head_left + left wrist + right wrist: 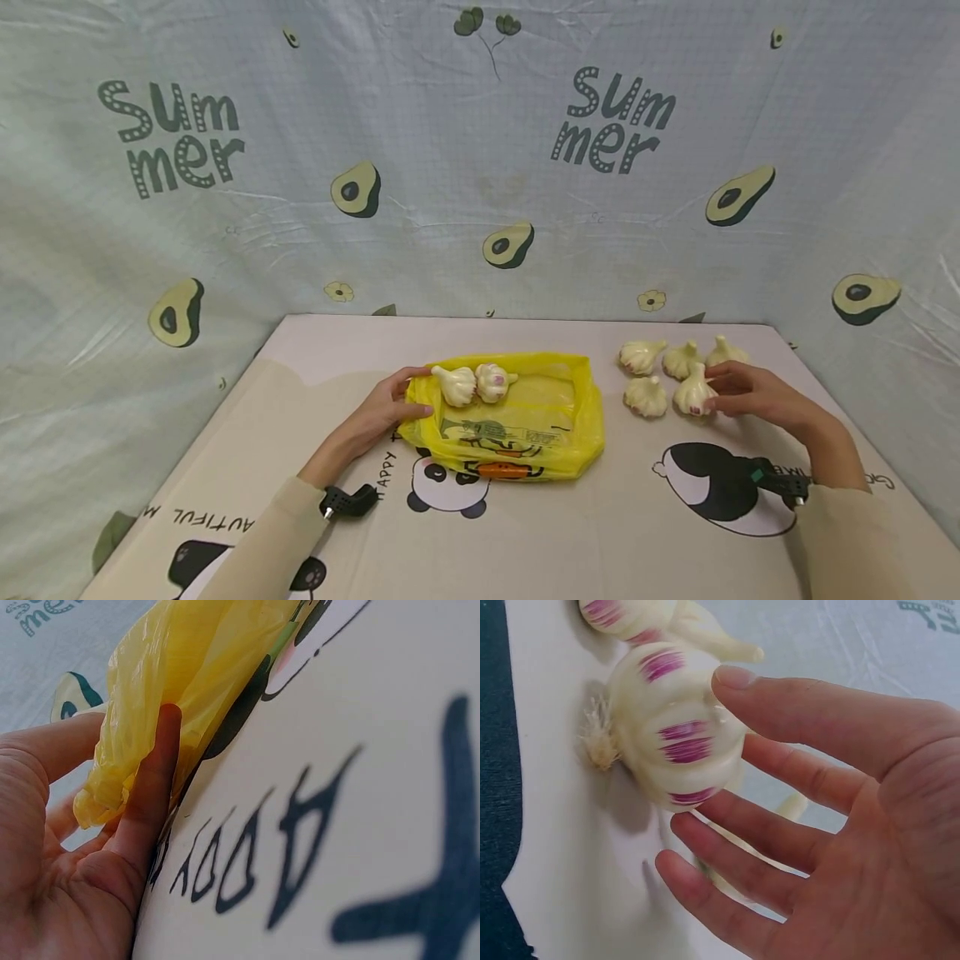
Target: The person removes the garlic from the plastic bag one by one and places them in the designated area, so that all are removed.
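Note:
A yellow plastic bag lies with its mouth spread, and two garlic bulbs sit at its left end. My left hand grips the bag's left edge, thumb on the near side. Close up in the left wrist view, thin yellow plastic bunches between thumb and fingers. At the right, my right hand has its fingertips right at a garlic bulb with purple streaks. Its thumb overlaps this bulb in the right wrist view, while the loosely spread fingers reach behind and beside it.
Several other garlic bulbs cluster beside and behind the one at my right hand. The table's pale cloth carries panda prints and lettering. A hanging sheet with avocado prints closes off the back and sides.

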### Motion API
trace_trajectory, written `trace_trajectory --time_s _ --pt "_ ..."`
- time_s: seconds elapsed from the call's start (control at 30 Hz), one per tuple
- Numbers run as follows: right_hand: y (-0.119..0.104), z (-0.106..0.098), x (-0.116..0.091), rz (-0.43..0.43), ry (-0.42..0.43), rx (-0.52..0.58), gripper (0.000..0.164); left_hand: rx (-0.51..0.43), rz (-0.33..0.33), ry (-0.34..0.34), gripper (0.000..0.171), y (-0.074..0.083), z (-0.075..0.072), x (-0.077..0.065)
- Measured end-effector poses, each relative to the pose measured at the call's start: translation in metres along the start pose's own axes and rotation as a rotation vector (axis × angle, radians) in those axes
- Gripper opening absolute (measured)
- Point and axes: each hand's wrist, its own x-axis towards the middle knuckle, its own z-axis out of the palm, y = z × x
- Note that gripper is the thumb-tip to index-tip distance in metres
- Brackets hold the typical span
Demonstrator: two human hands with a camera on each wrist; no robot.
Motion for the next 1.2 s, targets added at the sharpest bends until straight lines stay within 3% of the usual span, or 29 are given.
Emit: trace_trajectory --time_s 0.53,0.93,1.2 --pt "-0.036 -0.009 -0.005 -0.084 0.111 -0.126 0.054 -0.060 -0.004 -0.014 0.070 -0.002 -0.001 0.001" --pt "-0.071 -0.003 -0.007 -0.138 0.228 -0.121 0.051 -0.054 0.004 -0.011 0.069 0.001 0.002 0.003" --pt "-0.086 0.005 -0.002 -0.251 0.287 -0.092 0.043 -0.051 -0.001 -0.008 0.070 0.000 0.000 0.000"
